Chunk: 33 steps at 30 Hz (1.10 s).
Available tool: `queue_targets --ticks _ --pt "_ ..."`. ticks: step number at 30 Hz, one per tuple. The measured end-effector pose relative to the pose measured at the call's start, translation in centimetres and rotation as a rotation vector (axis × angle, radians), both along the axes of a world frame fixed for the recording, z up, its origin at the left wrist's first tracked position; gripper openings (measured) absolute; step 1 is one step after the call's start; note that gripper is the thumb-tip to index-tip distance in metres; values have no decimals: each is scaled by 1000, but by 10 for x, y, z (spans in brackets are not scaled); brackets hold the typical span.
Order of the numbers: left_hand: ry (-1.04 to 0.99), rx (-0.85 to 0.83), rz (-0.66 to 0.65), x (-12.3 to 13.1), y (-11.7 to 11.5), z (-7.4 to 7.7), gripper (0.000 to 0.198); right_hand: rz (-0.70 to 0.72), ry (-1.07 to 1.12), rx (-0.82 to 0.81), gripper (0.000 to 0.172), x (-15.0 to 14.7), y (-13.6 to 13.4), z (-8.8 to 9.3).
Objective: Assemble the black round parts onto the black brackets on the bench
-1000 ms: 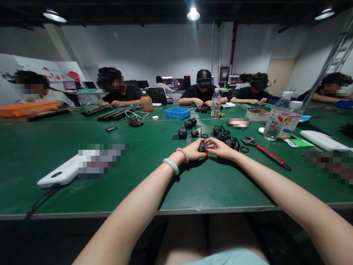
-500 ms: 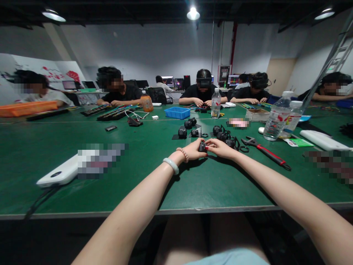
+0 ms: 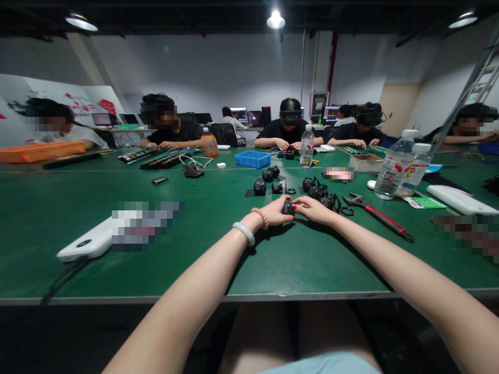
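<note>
Just above the green table, my left hand point(image 3: 275, 211) is closed around a small black plastic fitting point(image 3: 288, 207). From the other side, the fingertips of my right hand point(image 3: 310, 208) pinch the same fitting; its exact kind is too small to make out. Beyond my left hand lie similar black fittings point(image 3: 259, 187) with thin prongs, along with a loose black ring point(image 3: 291, 191). More black parts point(image 3: 317, 192) sit behind my right hand, which partly hides them. Another black ring point(image 3: 346, 211) lies to its right, close to an adjustable wrench point(image 3: 378, 215) with red and black handles.
On the green table point(image 3: 195, 259) a white power bank point(image 3: 88, 240) lies at left. A blue tray point(image 3: 252, 159) and a water bottle point(image 3: 307, 146) stand ahead; larger bottles point(image 3: 395, 165) are at right. Several people work along the far side.
The whole view has shifted slightly, so things appear a little further right. Both hands keep their hold on the black fitting, with the right fingers barely changed.
</note>
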<state>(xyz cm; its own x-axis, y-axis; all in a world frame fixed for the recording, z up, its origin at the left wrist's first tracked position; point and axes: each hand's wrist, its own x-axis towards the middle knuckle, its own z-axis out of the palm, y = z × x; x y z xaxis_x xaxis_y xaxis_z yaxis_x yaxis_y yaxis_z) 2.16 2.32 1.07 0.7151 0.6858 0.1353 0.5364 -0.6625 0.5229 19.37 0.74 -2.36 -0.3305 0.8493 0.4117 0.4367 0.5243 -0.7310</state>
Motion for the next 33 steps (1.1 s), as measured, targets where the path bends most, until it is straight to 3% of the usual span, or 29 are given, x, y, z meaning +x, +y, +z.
queue_targets --ticks 7,12,18,23,33 --pt "-14 -33 14 1 -2 2 55 -15 9 -7 26 0 0 0" --pt "-15 -26 -5 0 -1 2 55 77 122 -48 25 -1 0 -1" --pt "-34 -15 3 0 -2 2 53 165 168 -91 37 0 -1 -2" --pt "-37 -16 -6 0 -3 2 54 124 128 -59 34 1 -4 -1" --pt "22 251 -12 -3 0 5 59 84 91 -27 32 1 -7 3"
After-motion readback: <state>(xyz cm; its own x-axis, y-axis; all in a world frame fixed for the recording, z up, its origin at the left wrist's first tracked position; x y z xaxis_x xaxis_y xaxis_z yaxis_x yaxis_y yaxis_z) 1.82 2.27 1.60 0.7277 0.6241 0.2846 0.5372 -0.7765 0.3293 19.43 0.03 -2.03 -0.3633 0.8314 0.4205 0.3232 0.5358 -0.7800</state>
